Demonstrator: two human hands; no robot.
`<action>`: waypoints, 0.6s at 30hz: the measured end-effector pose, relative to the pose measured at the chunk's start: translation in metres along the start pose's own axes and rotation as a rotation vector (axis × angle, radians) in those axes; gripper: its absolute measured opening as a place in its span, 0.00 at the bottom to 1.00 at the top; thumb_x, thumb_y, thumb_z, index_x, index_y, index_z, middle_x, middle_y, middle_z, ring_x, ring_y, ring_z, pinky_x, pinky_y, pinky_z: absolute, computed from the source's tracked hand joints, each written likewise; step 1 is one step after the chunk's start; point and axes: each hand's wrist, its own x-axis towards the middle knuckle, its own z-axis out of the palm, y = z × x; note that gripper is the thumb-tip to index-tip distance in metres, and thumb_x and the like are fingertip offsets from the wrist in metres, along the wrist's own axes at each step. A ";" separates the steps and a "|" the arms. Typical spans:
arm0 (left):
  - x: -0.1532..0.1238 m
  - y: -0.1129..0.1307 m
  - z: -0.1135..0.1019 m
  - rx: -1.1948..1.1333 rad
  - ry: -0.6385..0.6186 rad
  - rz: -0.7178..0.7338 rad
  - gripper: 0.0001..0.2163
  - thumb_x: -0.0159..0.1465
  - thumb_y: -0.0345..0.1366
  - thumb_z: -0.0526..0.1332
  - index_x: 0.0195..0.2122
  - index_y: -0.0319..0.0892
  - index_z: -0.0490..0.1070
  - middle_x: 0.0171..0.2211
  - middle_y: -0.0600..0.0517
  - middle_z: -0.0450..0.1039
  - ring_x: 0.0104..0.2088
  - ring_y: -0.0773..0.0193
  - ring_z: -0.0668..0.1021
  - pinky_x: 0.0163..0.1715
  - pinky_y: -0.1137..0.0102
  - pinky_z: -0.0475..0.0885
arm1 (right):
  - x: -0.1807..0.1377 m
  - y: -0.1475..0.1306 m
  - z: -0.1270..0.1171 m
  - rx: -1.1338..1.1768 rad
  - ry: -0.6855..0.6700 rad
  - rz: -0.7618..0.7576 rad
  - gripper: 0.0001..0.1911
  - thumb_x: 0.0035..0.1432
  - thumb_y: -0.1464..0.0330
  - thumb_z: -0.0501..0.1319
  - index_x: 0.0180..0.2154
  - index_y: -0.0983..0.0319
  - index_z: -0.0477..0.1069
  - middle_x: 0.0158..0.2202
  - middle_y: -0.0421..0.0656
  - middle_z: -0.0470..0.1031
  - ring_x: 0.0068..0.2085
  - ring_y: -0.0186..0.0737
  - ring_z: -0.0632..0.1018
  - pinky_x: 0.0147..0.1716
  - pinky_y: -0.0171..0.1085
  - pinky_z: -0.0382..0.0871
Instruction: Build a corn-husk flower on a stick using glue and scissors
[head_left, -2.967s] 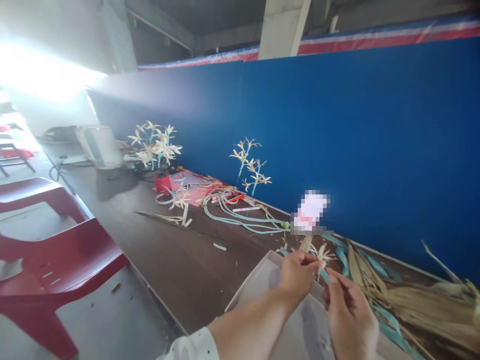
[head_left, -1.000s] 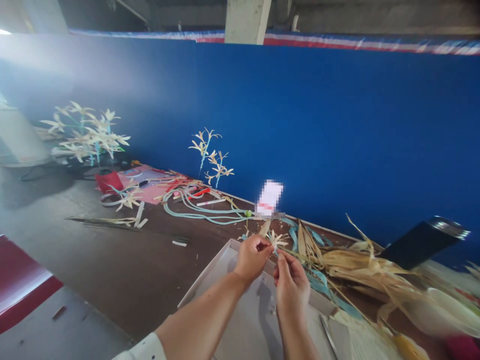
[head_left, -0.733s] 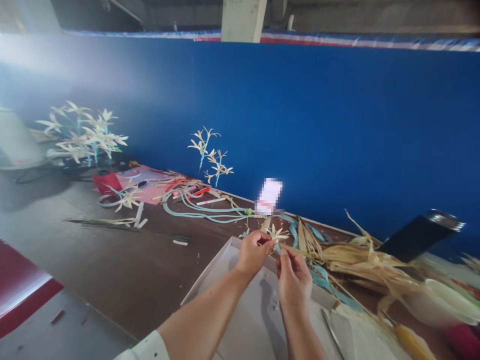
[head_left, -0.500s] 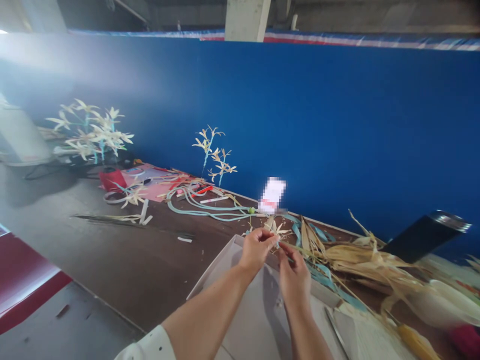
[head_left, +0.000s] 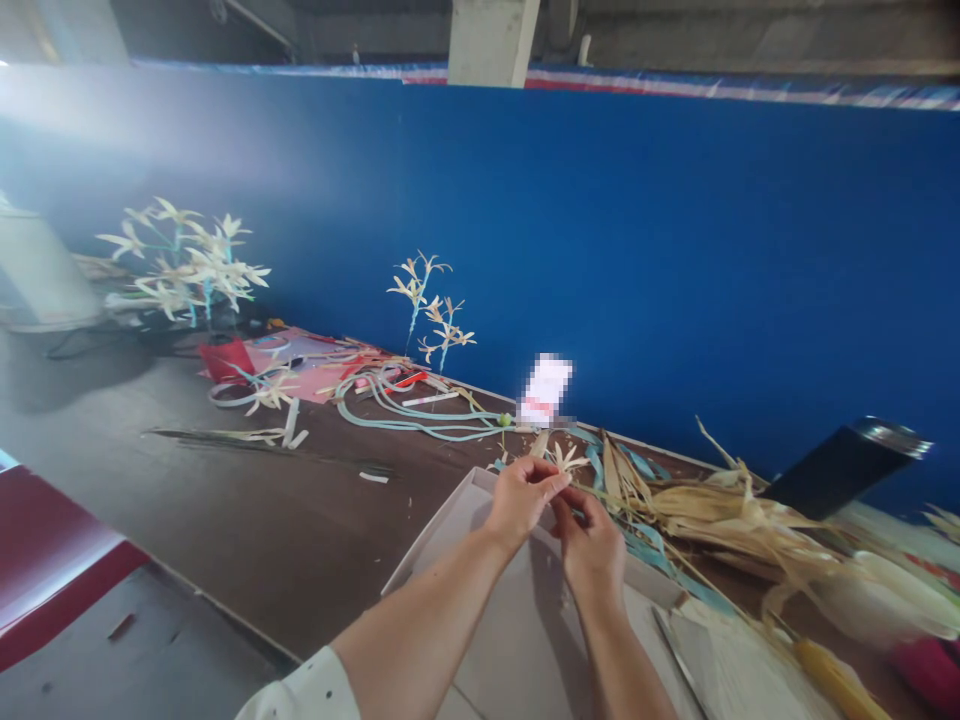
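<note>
Flower [head_left: 569, 459]: just beyond fingertips; pale, narrow, pointed petals.
Left hand [head_left: 521, 500]: pinched shut at its base.
Right hand [head_left: 592, 545]: curled just beside; hold unclear.

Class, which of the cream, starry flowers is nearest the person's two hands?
The single cream, starry flower right at the left hand and right hand. The others, such as the large cream cluster at far left, are well apart from both.

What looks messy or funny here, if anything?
The husks sprawl untidily beside blue ribbon, and a white scrap lies loose on the table. The flask looks tilted, maybe just the camera's wide view.
</note>
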 end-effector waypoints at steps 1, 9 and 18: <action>-0.001 0.001 0.000 0.006 -0.007 0.007 0.11 0.48 0.39 0.68 0.27 0.38 0.73 0.25 0.53 0.72 0.27 0.69 0.72 0.30 0.74 0.67 | 0.000 0.000 0.000 -0.009 0.003 0.004 0.24 0.45 0.50 0.62 0.35 0.64 0.76 0.25 0.44 0.76 0.21 0.39 0.71 0.23 0.36 0.62; -0.006 0.010 0.000 0.078 -0.021 0.053 0.12 0.48 0.40 0.69 0.31 0.38 0.75 0.28 0.51 0.74 0.29 0.67 0.73 0.31 0.74 0.68 | 0.003 0.007 -0.001 -0.068 0.055 -0.026 0.23 0.46 0.49 0.60 0.34 0.62 0.75 0.29 0.45 0.77 0.26 0.40 0.73 0.28 0.36 0.63; -0.004 0.000 -0.002 0.267 -0.035 0.231 0.10 0.53 0.39 0.66 0.35 0.40 0.76 0.34 0.50 0.76 0.30 0.66 0.74 0.34 0.73 0.68 | 0.005 0.011 -0.001 -0.085 0.081 -0.026 0.23 0.47 0.50 0.60 0.34 0.63 0.75 0.30 0.47 0.77 0.28 0.42 0.73 0.29 0.37 0.63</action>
